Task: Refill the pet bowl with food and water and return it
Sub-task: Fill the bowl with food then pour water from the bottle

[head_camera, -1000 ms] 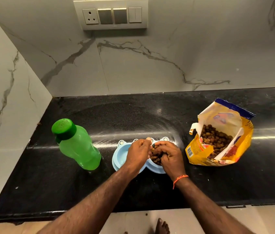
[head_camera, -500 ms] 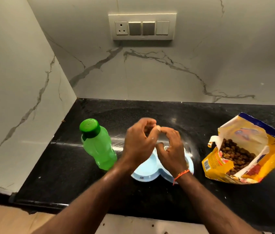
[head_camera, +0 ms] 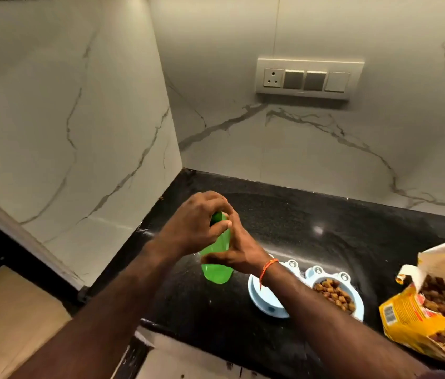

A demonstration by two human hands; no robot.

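The pale blue double pet bowl [head_camera: 268, 303] sits on the black table [head_camera: 311, 228] near its front edge, just to the right of the green bottle [head_camera: 217, 265]. Its right compartment holds a heap of brown kibble [head_camera: 335, 294]; its left compartment shows only its pale blue inside, partly hidden behind the right forearm. The bottle stands upright on the table just beside the bowl's left compartment, close to the corner where the two marble walls meet. The left hand [head_camera: 196, 225] is curled over the top of the bottle, its fingers [head_camera: 220, 199] wrapped round the cap so that only a sliver of darker green shows between them. The right hand [head_camera: 239, 248] holds the bottle's body from the right side, thumb across the front and fingers curled behind it; an orange thread [head_camera: 268, 269] circles that wrist. At the right edge, well apart from the bottle and near the bowl's filled side, a yellow food bag [head_camera: 418, 321] lies open on the table with more kibble showing inside. On the back wall above the table, a switch panel [head_camera: 309, 79] carries one socket and several switches.
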